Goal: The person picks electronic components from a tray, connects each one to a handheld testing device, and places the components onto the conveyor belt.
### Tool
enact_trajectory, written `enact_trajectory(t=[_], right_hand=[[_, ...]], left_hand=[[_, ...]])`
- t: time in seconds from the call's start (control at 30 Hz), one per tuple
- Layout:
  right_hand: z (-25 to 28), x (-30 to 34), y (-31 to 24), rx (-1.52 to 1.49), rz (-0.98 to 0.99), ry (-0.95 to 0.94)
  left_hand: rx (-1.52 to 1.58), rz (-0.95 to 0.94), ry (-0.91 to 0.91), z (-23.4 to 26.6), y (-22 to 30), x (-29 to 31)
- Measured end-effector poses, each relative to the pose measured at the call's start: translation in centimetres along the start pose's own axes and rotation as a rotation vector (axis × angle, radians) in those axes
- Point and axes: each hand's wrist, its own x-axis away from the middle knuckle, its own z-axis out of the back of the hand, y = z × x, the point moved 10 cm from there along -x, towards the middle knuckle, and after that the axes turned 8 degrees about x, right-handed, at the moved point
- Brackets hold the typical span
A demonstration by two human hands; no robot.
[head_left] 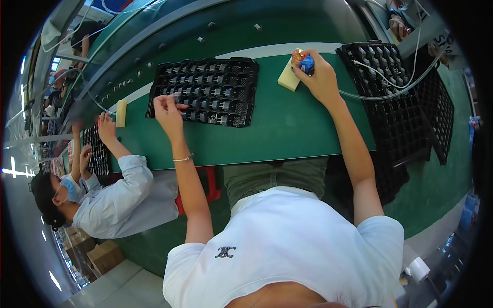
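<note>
My right hand (323, 79) is wrapped round a small rounded object, blue with a shiny gold-orange top (303, 61); its exact kind does not show. It is held over a pale yellow sponge block (287, 81), and whether the two touch is hard to tell. My left hand (168, 114) hovers at the near left part of a black plastic tray (247, 92), thumb and fingertips pinched together. Something small and pale seems to be at those fingertips, too small to name. Rows of small grey metal parts (205, 92) sit in the tray's pockets.
On the right, another black tray (377, 64) holds metal parts, with more black trays (398, 123) below it. A clear hose (380, 97) crosses them. Small parts (200, 39) lie on the green strip beyond the bench (287, 128). At left, a masked co-worker (113, 200) sits close by.
</note>
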Motion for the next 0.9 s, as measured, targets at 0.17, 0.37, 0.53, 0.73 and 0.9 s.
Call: enact_trajectory(t=[0.17,0.37,0.53,0.73,0.9], right_hand=[[-0.1,-0.1,0.2,0.030,0.005,0.008],[-0.3,-0.1,0.4,0.032,0.006,0.002],[0.3,-0.4,-0.4,0.040,0.063,0.036],[-1.7,-3.1,1.9,-0.016,-0.012,-0.005],[-4.8,-12.5,6.7,0.154,-0.048,0.080]], left_hand=[[0.617,0.287,-0.329,-7.7,-0.1,4.7],[0.761,0.377,-0.404,-11.8,0.5,8.4],[0.784,0.473,-0.383,-12.7,0.8,10.1],[0.928,0.509,-0.629,-13.9,3.9,13.3],[0.826,0.493,-0.589,-13.7,4.0,14.4]])
